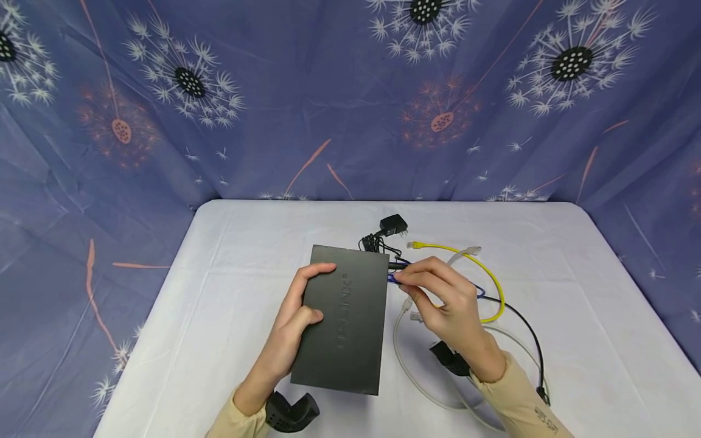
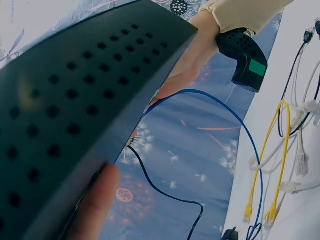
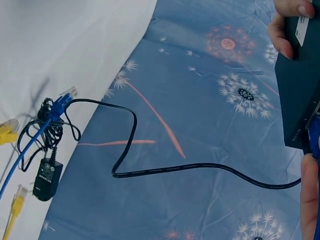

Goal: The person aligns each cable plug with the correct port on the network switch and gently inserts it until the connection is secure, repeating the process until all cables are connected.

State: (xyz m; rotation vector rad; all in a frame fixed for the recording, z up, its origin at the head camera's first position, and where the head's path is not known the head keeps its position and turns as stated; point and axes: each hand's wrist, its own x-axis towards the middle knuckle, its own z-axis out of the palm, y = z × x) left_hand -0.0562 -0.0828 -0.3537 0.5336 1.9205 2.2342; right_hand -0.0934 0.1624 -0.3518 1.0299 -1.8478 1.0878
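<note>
A flat dark grey network switch (image 1: 350,322) with embossed lettering is held up over the table. My left hand (image 1: 287,334) grips it by its left side, thumb and index finger lying on the top face. At the right edge, my right hand (image 1: 446,301) pinches the plug of a blue network cable (image 1: 392,278). That plug (image 3: 314,134) sits right at the switch's port side in the right wrist view, partly hidden. Beside it, a thin black power lead (image 3: 200,165) runs up to the same side. Rows of round vent holes mark the switch's casing (image 2: 65,100) in the left wrist view.
A black power adapter (image 1: 392,225) lies with its bundled lead behind the switch. A yellow network cable (image 1: 501,292), a pale grey cable (image 1: 402,356) and a black cable (image 1: 533,331) curl on the white table (image 1: 241,255) around my right forearm. A patterned blue cloth (image 1: 328,121) hangs behind.
</note>
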